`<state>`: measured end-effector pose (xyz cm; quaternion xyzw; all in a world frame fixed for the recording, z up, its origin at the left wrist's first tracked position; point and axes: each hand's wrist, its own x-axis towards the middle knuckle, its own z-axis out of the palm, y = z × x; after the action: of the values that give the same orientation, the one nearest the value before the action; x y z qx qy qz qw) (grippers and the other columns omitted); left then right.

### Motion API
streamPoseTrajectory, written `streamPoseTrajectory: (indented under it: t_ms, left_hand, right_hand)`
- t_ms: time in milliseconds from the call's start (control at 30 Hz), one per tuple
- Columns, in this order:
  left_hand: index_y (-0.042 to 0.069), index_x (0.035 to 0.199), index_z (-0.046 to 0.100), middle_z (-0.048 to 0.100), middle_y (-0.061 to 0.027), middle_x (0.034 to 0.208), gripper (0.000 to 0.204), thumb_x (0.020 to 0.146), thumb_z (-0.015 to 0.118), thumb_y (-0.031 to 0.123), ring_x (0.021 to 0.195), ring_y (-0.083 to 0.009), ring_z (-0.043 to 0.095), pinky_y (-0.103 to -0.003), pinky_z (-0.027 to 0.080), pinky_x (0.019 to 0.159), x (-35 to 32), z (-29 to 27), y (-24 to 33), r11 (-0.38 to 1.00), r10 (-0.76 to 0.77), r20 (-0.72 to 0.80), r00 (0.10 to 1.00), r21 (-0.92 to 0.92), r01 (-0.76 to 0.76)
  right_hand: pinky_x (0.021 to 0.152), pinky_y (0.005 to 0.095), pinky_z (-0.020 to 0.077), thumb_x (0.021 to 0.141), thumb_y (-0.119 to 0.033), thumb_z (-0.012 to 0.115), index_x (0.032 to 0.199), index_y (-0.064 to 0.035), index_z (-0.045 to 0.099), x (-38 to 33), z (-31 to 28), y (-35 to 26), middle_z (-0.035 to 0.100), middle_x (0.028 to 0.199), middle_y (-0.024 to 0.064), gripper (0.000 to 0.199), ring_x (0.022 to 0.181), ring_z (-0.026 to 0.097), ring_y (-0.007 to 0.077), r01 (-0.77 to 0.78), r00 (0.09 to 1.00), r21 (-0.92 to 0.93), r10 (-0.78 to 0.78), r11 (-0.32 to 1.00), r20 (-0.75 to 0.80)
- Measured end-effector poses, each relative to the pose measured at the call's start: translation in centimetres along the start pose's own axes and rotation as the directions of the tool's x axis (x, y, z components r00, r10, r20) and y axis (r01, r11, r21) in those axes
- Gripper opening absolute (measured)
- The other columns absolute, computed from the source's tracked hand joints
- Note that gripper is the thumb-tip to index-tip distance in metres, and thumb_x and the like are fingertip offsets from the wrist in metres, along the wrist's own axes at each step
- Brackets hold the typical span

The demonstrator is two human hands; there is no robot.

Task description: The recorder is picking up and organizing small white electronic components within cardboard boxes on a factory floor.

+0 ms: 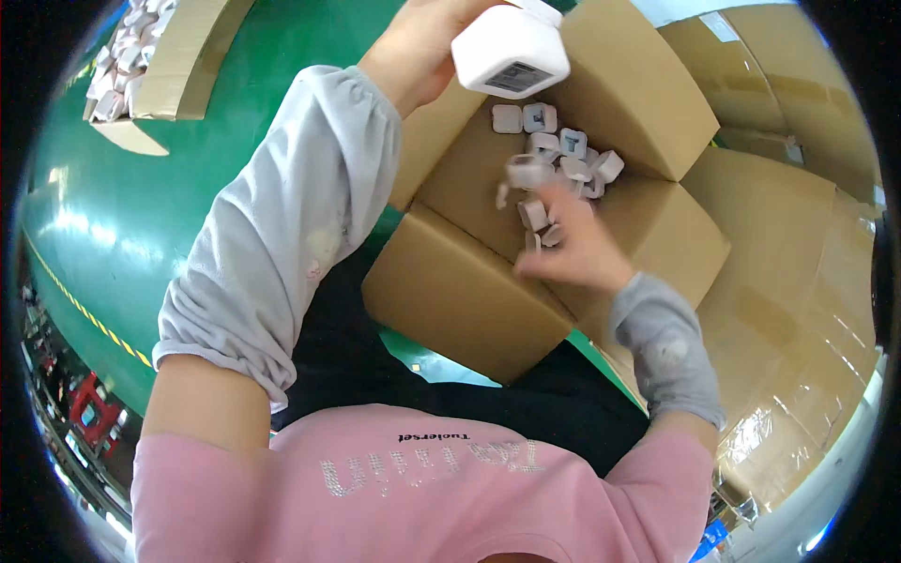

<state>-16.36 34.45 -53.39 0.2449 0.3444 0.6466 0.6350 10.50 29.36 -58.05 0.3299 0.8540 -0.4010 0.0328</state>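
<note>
My left hand (pixel 422 52), at the top, is closed around a white rounded block-shaped case (pixel 511 54) with a dark printed patch on its near face. The case is raised above the far side of an open cardboard box (pixel 460 300). My right hand (pixel 582 246) reaches into the box, smeared by motion, its thumb and fingers apart. Just beyond its fingertips is a blurred white square piece (pixel 528 172); whether they touch it I cannot make out. Several small white rounded square cases (pixel 573 143) lie loose on the box bottom, some with a dark picture on top.
Large taped cartons (pixel 779 253) stand close on the right. At the far left, another open carton (pixel 192 80) holds many white pieces. The green floor (pixel 113 244) bears a yellow-black striped line (pixel 89 310). A box flap (pixel 624 84) stands up on the far side.
</note>
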Motion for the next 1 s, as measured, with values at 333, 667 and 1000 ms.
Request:
streamPoseTrajectory:
  t_ms: [333,667,1000]
  left_hand:
    - [0.003,0.112,0.052,0.06,-0.0084,0.105,0.027,0.087,0.049,0.013,0.093,-0.0191,0.061,-0.033,0.051,0.079,-1.6,0.1,-0.7,0.996,0.076,0.056,0.996,0.048,-0.079]
    - [0.007,0.122,0.042,0.055,-0.003,0.111,0.06,0.07,0.072,0.004,0.1,-0.0147,0.055,-0.032,0.047,0.085,-18.6,13.5,-1.3,0.924,-0.291,-0.018,0.957,0.255,0.286]
    - [0.005,0.122,0.04,0.054,-0.0049,0.109,0.061,0.071,0.072,0.009,0.1,-0.0134,0.054,-0.03,0.048,0.081,-34.8,40.9,15.1,0.654,-0.73,0.398,0.556,0.643,0.399]
  right_hand:
    - [0.067,0.0416,0.0484,0.076,-0.01,0.057,0.123,-0.0105,0.044,-4.6,5.0,1.9,0.059,0.095,0.0143,0.049,0.08,0.06,0.0331,-0.006,0.984,-0.234,0.048,0.972,0.174]
    - [0.086,0.0424,0.044,0.082,-0.026,0.059,0.124,-0.0115,0.047,-12.9,0.9,-4.4,0.056,0.113,0.0157,0.045,0.103,0.054,0.0322,-0.182,0.963,0.041,0.187,0.982,-0.193]
    - [0.083,0.0273,0.0418,0.096,-0.035,0.039,0.117,-0.0017,0.05,-43.0,-11.3,-33.1,0.058,0.105,0.0072,0.04,0.094,0.054,0.014,0.27,0.635,0.942,0.698,0.2,-0.33]
